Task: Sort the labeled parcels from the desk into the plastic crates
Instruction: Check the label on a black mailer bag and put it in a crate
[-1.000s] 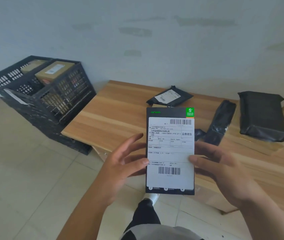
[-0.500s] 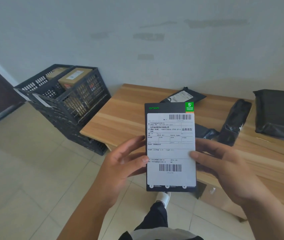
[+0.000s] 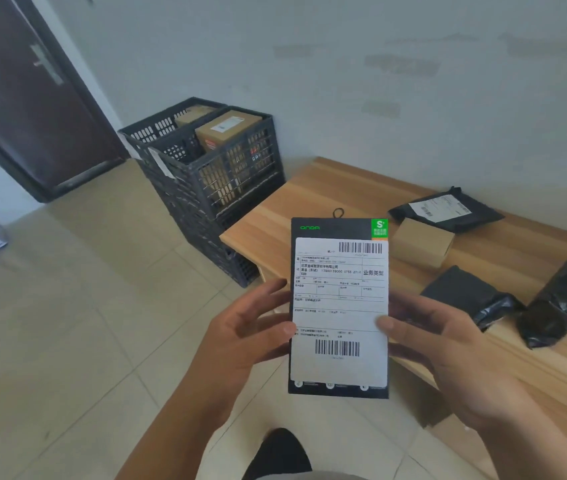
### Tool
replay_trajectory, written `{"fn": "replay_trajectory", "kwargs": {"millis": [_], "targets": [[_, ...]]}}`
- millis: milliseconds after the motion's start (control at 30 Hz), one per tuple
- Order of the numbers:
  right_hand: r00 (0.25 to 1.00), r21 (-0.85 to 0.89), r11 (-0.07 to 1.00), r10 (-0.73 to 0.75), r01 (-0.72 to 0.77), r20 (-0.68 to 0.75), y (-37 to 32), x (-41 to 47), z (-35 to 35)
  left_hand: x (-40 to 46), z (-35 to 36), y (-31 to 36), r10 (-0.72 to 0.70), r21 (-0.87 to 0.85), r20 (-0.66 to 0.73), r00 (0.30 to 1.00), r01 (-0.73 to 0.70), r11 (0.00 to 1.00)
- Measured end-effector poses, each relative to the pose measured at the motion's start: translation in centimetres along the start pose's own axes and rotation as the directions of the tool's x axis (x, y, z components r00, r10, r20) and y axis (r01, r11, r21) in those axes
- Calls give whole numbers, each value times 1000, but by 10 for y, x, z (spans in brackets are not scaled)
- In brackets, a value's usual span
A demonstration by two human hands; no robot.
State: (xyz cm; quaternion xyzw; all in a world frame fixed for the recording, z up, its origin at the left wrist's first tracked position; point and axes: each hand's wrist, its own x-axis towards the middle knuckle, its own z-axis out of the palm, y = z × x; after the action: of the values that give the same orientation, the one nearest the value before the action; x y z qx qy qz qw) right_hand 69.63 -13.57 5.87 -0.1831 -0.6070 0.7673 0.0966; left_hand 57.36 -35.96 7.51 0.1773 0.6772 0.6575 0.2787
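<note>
I've got the flat black card parcel with its matte white shipping label upright in front of me, off the wooden desk — left hand and right hand each pinch a long edge, thumbs on the label. Stacked black slatted plastic crates sit left of the desk, cardboard boxes inside. Glossy, crinkled black poly bags lie on the desk. Versus before: view has swung left — a dark door is now visible; grip unchanged.

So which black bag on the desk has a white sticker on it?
The far black bag by the wall, behind the small cardboard box. The two nearer black bags show no sticker.
</note>
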Motion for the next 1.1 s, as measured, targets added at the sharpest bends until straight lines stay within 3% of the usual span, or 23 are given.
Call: {"fn": "replay_trajectory", "kwargs": {"millis": [233,700,1100], "targets": [[999,-86,995,45,-42,30,-7,42,50,16,-53,-5,-26,-109,-54,998,20,994],[998,-155,986,61,-54,35,-28,111,163,52,-180,11,27,-143,-44,999,-33,989],[991,-174,983,73,-52,116,8,164,299,49,-317,-5,32,-195,-121,992,-56,979]]}}
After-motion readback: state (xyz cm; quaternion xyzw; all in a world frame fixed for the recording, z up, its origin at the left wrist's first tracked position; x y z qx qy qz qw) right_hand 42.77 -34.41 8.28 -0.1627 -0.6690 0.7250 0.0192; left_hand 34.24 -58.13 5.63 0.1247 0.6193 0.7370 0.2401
